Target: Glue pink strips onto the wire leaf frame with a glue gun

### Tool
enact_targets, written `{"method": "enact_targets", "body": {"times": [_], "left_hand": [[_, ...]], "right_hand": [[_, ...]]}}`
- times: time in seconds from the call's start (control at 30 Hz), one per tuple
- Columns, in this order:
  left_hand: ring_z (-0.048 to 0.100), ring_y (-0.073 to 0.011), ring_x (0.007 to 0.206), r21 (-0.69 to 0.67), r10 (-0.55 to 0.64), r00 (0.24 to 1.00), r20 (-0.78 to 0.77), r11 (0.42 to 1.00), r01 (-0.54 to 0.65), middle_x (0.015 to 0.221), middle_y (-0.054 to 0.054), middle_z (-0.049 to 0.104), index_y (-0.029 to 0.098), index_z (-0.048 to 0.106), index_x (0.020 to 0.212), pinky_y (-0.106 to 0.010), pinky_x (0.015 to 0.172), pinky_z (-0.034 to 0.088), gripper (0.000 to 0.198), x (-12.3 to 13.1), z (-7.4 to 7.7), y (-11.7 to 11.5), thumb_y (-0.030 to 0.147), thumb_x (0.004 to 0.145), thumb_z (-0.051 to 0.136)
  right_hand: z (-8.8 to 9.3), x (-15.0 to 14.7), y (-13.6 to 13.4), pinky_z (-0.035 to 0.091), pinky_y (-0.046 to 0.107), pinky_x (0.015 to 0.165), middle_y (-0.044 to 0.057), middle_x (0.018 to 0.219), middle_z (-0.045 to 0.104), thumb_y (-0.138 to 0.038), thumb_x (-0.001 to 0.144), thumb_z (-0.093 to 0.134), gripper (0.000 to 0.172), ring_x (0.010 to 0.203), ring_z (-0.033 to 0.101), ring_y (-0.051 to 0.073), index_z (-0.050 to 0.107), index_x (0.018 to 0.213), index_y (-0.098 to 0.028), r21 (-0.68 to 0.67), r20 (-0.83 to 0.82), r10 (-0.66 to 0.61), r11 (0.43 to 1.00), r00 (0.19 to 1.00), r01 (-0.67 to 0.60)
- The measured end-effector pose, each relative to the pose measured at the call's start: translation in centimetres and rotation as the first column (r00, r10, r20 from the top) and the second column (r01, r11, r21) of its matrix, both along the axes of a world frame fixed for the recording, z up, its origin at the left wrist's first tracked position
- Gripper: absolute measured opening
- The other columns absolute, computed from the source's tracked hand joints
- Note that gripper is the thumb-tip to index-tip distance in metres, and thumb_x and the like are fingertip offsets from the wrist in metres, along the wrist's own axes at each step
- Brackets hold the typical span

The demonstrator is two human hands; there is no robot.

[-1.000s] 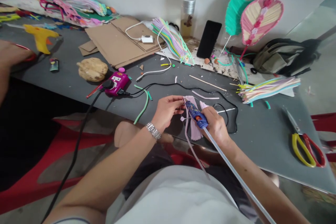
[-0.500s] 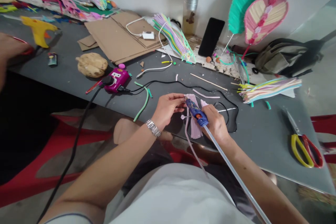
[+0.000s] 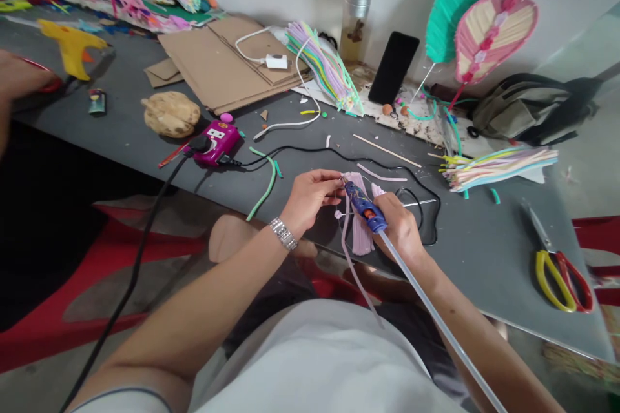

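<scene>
My right hand [image 3: 400, 229] is closed round a blue glue gun [image 3: 364, 208] with a long clear glue stick [image 3: 436, 319] running back past my arm. Its nozzle points at a pale pink bundle of fuzzy craft strips [image 3: 361, 232] at the near edge of the grey table [image 3: 484, 251]. My left hand [image 3: 310, 197], with a metal watch on the wrist, pinches the top of that pink bundle beside the nozzle. A loose pink strip hangs down from the bundle.
A black cord [image 3: 339, 156] loops from the gun to a magenta power strip [image 3: 216, 141]. Yellow and red scissors [image 3: 562, 271] lie at right, pastel strip bundles [image 3: 498, 164] behind. Cardboard [image 3: 217, 71], a phone [image 3: 393, 68], a bottle [image 3: 355, 19], feather-shaped crafts [image 3: 489, 32] and a yellow glue gun [image 3: 72, 45] stand farther off. Another person's hand [image 3: 19, 74] is at far left.
Both hands have stayed on the pink bundle and the glue gun; only the camera view has shifted slightly.
</scene>
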State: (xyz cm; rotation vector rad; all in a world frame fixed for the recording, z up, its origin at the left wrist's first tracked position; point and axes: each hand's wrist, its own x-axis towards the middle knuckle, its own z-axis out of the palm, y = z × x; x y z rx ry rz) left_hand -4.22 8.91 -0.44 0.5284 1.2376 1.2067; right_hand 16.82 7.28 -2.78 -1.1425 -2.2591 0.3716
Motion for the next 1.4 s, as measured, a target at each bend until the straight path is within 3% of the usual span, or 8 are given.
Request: {"method": "enact_targets", "body": {"times": [0.9,1.4], "left_hand": [[0.070,-0.0126,0.062,0.018,-0.019,1.000,-0.006,1.000,0.019,0.075,-0.005,0.074,0.011,0.073,0.084,-0.022,0.056,0.054,0.018,-0.05,-0.19,0.06,0.012,0.069,0.082],[0.069,-0.0124,0.062,0.023,-0.021,1.000,-0.004,1.000,0.021,0.074,-0.004,0.073,0.011,0.073,0.083,-0.023,0.057,0.055,0.018,-0.05,-0.22,-0.04,0.013,0.069,0.083]], "right_hand": [[0.05,0.13,-0.01,0.040,0.028,0.063,0.004,0.089,0.057,-0.029,0.095,0.059,0.011,0.075,0.055,0.019,0.051,0.088,-0.024,-0.029,-0.004,-0.030,0.999,1.000,0.030],[-0.31,0.23,0.29,0.041,0.029,0.066,0.005,0.089,0.056,-0.027,0.094,0.059,0.010,0.077,0.055,0.020,0.051,0.090,-0.025,-0.007,-0.012,0.013,1.000,1.000,-0.013]]}}
